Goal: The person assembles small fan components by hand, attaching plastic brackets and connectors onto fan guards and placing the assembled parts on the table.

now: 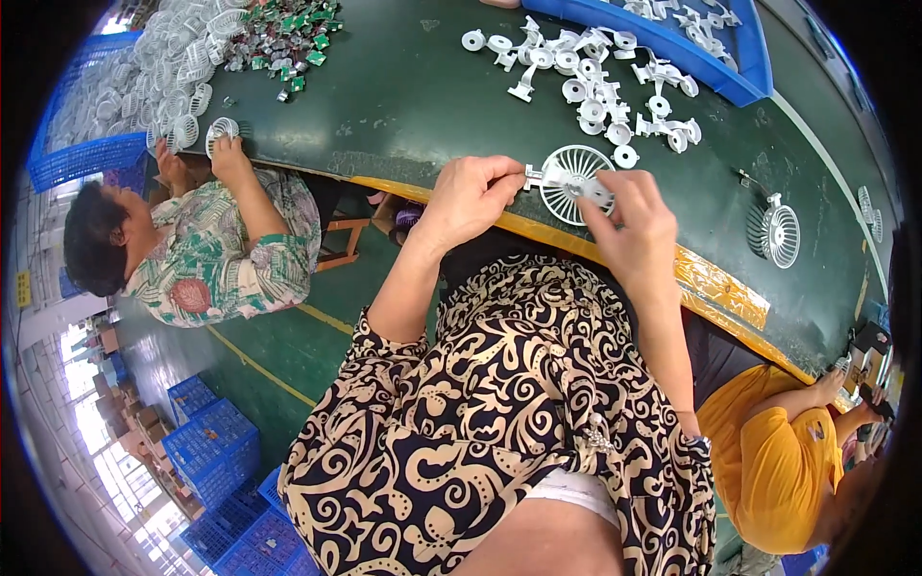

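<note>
A round white fan grille [565, 163] with radial ribs is held in front of me, just over the table's near edge. A small white bracket [534, 177] sticks out from its left side. My left hand [469, 200] is closed, thumb and index finger pinching the end of this bracket. My right hand [636, 219] is at the grille's right side, thumb and fingers curled round its rim and over its middle. The right fingertips are slightly blurred, and what lies beneath them is partly hidden.
White plastic brackets [594, 91] lie heaped beyond my hands, below a blue tray [754, 82]. Another grille with a wire [780, 235] sits to the right. Left are clear grilles [178, 58], green circuit boards [288, 38] and a co-worker [226, 245]; another, in yellow [778, 470], sits right.
</note>
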Tool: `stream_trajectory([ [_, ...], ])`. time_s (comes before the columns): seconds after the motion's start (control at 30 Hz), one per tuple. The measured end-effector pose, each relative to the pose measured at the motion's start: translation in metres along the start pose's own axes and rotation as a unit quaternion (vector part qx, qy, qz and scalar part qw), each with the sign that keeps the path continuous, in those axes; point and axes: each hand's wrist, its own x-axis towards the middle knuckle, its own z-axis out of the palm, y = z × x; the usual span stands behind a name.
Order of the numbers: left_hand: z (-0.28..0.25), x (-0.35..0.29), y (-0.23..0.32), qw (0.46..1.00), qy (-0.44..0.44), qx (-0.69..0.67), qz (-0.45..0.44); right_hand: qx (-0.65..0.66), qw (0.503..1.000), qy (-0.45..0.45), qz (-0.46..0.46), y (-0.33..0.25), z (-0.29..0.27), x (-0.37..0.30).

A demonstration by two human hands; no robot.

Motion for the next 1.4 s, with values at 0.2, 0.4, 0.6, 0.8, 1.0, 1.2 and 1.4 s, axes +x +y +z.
stream_trajectory([
  [0.2,0.001,0.001,0.001,0.997,0.010,0.068,0.036,-0.103,0.991,-0.075,-0.045,0.000,0.013,0.007],
  [0.4,0.002,0.002,-0.003,0.998,-0.017,0.055,0.022,-0.140,0.984,-0.103,-0.045,0.000,0.020,0.010],
  [0.6,0.012,0.011,0.015,0.995,0.044,0.085,-0.019,-0.187,0.972,-0.135,-0.048,-0.008,0.017,0.022],
  [0.8,0.040,0.007,0.006,0.983,0.110,0.143,0.032,-0.160,0.980,-0.107,-0.043,0.000,0.024,0.007],
  [1.0,0.034,0.009,-0.005,0.988,0.060,0.125,0.063,-0.049,0.995,-0.072,-0.046,-0.007,0.015,-0.009],
  [1.2,-0.017,0.034,0.004,0.962,0.183,0.163,0.123,-0.047,0.998,-0.047,0.014,0.019,-0.041,-0.033],
  [1.4,-0.089,0.059,-0.073,0.845,0.420,0.323,0.073,-0.174,0.960,0.127,0.178,0.093,-0.115,-0.068],
])
